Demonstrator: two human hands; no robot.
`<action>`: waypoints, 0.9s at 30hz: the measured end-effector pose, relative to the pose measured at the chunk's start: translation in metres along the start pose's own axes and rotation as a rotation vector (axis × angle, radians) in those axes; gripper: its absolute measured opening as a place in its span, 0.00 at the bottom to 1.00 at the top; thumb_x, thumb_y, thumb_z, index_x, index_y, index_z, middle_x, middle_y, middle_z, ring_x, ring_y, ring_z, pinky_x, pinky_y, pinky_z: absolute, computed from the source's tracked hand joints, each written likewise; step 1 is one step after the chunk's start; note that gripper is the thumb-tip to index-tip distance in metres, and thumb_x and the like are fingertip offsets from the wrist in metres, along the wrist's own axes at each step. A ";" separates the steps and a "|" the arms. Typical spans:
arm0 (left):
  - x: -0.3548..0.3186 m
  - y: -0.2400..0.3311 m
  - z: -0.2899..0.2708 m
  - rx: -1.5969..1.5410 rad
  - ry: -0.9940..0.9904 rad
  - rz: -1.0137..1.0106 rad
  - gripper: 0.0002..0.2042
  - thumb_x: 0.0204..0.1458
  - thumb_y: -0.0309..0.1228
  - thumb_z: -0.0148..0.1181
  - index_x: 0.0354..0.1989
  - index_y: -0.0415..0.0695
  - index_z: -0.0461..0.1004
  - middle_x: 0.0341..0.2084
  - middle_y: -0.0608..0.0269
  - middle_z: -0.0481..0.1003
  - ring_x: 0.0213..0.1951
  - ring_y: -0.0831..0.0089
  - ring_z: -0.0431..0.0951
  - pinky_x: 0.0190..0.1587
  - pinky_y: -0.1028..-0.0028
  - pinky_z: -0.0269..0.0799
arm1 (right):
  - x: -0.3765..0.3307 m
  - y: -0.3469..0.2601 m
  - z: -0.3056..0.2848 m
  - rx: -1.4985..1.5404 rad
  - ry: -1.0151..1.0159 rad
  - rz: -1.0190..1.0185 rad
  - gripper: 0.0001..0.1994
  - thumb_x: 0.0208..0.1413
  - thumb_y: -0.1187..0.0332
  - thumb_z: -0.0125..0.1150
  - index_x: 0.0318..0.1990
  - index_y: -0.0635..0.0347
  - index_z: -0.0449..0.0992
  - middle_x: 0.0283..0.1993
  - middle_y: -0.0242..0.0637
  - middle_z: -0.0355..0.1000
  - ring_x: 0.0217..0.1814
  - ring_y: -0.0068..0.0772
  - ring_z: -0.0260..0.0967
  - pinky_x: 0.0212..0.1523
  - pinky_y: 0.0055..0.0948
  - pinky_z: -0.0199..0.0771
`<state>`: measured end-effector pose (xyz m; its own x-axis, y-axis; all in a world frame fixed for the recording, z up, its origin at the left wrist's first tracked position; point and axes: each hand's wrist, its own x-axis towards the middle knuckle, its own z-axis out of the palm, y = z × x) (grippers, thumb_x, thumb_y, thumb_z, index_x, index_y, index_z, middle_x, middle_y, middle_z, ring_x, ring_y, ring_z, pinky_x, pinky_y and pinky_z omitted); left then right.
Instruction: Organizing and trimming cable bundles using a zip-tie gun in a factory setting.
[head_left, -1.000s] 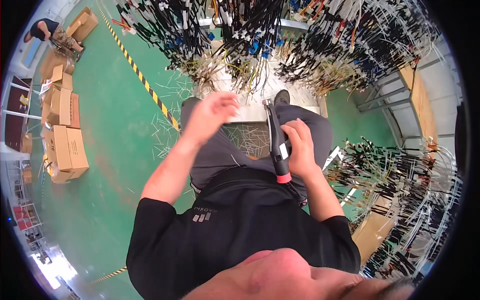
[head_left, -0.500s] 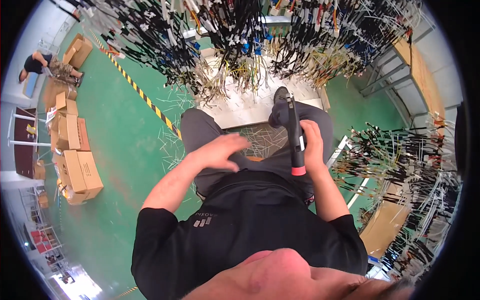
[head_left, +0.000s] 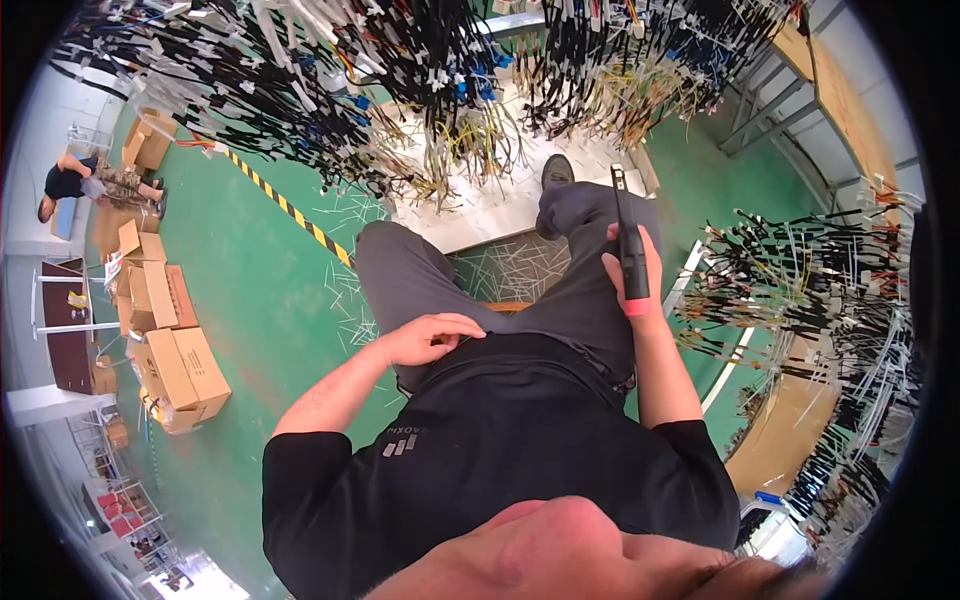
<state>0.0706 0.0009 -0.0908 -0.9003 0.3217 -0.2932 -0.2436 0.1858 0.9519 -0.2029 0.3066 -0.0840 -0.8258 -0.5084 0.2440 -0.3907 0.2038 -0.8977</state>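
Observation:
My right hand (head_left: 650,268) is wrapped round a black cable tie gun (head_left: 630,235) with a metal nose and a red rear end. The tool is held over my right thigh, its nose toward the wire bundles. My left hand (head_left: 425,340) lies at my waist, by the hem of my black shirt. Its fingers are loosely curled together, with no object visible in them. Ahead hang dense bundles of wire harnesses (head_left: 430,90), black, white and yellow, with white and blue connectors. Below them is a white board (head_left: 470,225) strewn with cut tie ends; my right shoe (head_left: 557,172) rests on it.
More wire harnesses (head_left: 790,280) hang at the right, near a wooden bench (head_left: 845,110). Cut white strips (head_left: 505,272) litter the floor between my legs. Black-yellow tape (head_left: 290,208) crosses the green floor. Cardboard boxes (head_left: 185,375) stand at the left; another person (head_left: 85,185) bends beyond them.
My left hand has drawn back and down to my waist, its fingers curling. My right hand has shifted right with the cable tie gun, which now shows more end-on.

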 end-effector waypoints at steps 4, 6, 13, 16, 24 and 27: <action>0.013 -0.006 0.016 0.049 0.072 0.163 0.24 0.58 0.15 0.56 0.62 0.46 0.79 0.59 0.60 0.77 0.56 0.65 0.78 0.63 0.66 0.72 | -0.001 0.019 -0.001 0.301 0.018 0.121 0.22 0.52 0.80 0.67 0.56 0.63 0.77 0.49 0.35 0.78 0.57 0.32 0.76 0.63 0.33 0.72; 0.019 -0.007 0.020 -0.007 0.090 0.025 0.21 0.59 0.16 0.56 0.60 0.44 0.81 0.57 0.60 0.79 0.62 0.62 0.76 0.69 0.64 0.67 | -0.003 0.026 0.003 0.535 0.060 0.168 0.22 0.54 0.80 0.66 0.57 0.62 0.76 0.52 0.36 0.77 0.60 0.34 0.76 0.65 0.36 0.72; 0.017 -0.001 0.016 0.087 0.135 -0.201 0.19 0.58 0.14 0.58 0.55 0.43 0.83 0.51 0.58 0.82 0.51 0.67 0.82 0.58 0.68 0.78 | -0.007 0.027 0.001 0.669 0.050 0.227 0.26 0.54 0.80 0.65 0.62 0.60 0.72 0.58 0.38 0.74 0.65 0.39 0.73 0.71 0.42 0.66; 0.021 0.012 0.002 0.276 0.234 -0.206 0.16 0.55 0.12 0.59 0.48 0.41 0.85 0.44 0.60 0.84 0.42 0.70 0.84 0.45 0.72 0.82 | -0.004 0.026 0.002 0.655 0.022 0.229 0.26 0.54 0.79 0.66 0.62 0.60 0.71 0.57 0.37 0.74 0.64 0.39 0.73 0.71 0.41 0.67; 0.075 0.046 -0.023 0.381 0.584 0.050 0.09 0.54 0.22 0.68 0.43 0.44 0.86 0.61 0.51 0.79 0.62 0.55 0.80 0.61 0.65 0.77 | -0.001 0.021 -0.002 0.722 0.020 0.252 0.24 0.54 0.79 0.65 0.60 0.58 0.74 0.56 0.33 0.74 0.64 0.34 0.74 0.66 0.37 0.68; 0.098 0.056 -0.020 0.595 0.569 0.108 0.16 0.54 0.24 0.69 0.52 0.46 0.81 0.75 0.44 0.62 0.71 0.46 0.70 0.71 0.60 0.67 | -0.002 0.021 0.001 0.792 0.040 0.284 0.24 0.52 0.78 0.66 0.59 0.59 0.74 0.53 0.34 0.76 0.63 0.34 0.75 0.66 0.37 0.68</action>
<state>-0.0385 0.0242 -0.0647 -0.9915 -0.1239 0.0388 -0.0583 0.6920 0.7196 -0.2095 0.3109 -0.1035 -0.8694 -0.4932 -0.0302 0.2222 -0.3356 -0.9154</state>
